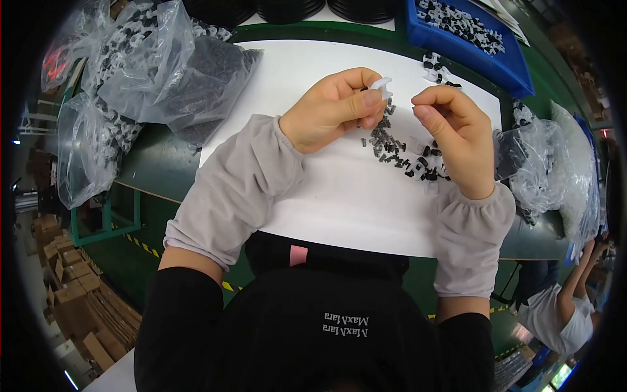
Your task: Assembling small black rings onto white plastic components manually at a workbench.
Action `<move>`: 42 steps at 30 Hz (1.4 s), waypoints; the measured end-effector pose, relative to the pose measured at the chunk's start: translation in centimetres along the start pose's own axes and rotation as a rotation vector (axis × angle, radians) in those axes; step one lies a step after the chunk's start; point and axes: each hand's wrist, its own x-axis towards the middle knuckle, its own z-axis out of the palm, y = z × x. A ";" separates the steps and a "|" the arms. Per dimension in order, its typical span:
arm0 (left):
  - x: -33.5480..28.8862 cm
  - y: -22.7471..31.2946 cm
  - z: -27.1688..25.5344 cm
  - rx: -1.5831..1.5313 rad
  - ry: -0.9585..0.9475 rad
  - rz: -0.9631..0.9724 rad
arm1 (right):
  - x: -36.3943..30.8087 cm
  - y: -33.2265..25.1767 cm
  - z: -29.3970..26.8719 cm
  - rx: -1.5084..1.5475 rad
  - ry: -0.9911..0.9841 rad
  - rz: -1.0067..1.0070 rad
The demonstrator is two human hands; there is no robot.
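Between the thumb and fingers of my left hand (339, 110) is a small translucent white plastic part (381, 85), held above the far middle of a white sheet. My right hand (457, 130) is to its right, apart from it, thumb and forefinger pinched together. Whatever is in that pinch, if anything, is too small to make out. Below and between the hands lie scattered small grey pieces (385, 141). Beside my right hand is a loose pile of black and clear plastic parts (424, 171), partly hidden by that hand.
A blue bin (522, 83) of black and white parts stands at the far right, with a few assembled parts (434, 64) near it. Clear bags of parts (157, 85) crowd the left; more bags (542, 157) lie right. The white sheet (339, 209) covers the table's middle. Another person (562, 313) is at lower right.
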 end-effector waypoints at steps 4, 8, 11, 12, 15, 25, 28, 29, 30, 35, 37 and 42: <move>-0.1 -0.1 -0.1 -0.010 -0.006 0.008 | 0.0 -0.2 0.4 0.026 -0.003 0.033; 0.0 -0.1 0.0 -0.022 -0.013 0.012 | 0.1 0.2 0.9 0.011 0.044 -0.086; -0.1 -0.1 -0.1 -0.002 -0.012 0.015 | 0.0 0.1 1.3 0.000 0.068 -0.123; -0.1 -0.2 -0.1 -0.002 -0.012 0.014 | -0.1 0.1 1.4 -0.027 0.076 -0.143; 0.0 -0.3 -0.1 -0.005 -0.009 0.021 | 0.2 0.5 1.7 -0.143 0.111 -0.258; 0.0 -0.3 0.7 0.092 0.047 -0.018 | -0.6 0.4 3.1 -0.238 0.229 -0.299; 0.0 -0.5 0.6 0.123 0.068 -0.030 | -0.8 0.5 3.2 -0.339 0.219 -0.316; 0.1 -0.6 0.6 0.122 0.055 -0.020 | -0.8 0.5 3.2 -0.354 0.234 -0.317; 0.1 -0.6 0.6 0.121 0.053 -0.020 | -0.8 0.5 3.3 -0.369 0.249 -0.318; 0.0 -0.5 0.5 0.130 0.077 -0.016 | -0.7 0.1 3.4 -0.382 0.254 -0.315; 0.0 -0.6 0.6 0.117 0.076 -0.007 | -0.7 0.2 3.3 -0.382 0.246 -0.311; 0.1 -0.6 0.6 0.117 0.067 0.006 | -0.6 0.6 2.9 -0.366 0.242 -0.300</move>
